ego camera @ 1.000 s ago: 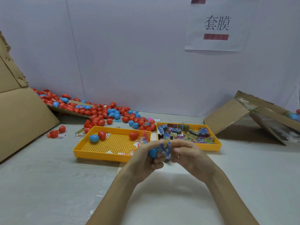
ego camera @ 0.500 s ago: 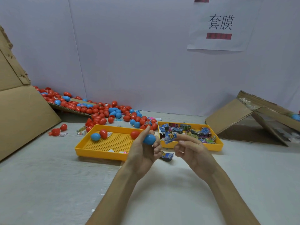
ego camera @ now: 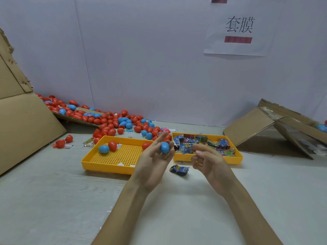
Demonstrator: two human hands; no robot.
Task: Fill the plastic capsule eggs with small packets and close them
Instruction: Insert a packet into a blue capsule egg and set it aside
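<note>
A blue capsule egg [ego camera: 164, 147] is sitting in the fingertips of the left hand [ego camera: 152, 163], raised above the counter [ego camera: 53, 200]. A crumpled dark blue packet [ego camera: 179, 170] is lying on the counter just below. Colourful packets [ego camera: 201, 143] are filling the right yellow tray [ego camera: 208, 160].

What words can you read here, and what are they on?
"套膜": on the white paper sheet.
Red bar beneath it: blurred, unreadable.
Packets in the right yellow tray: print too small to read.
Dark packet on the table: print blurred.
</note>
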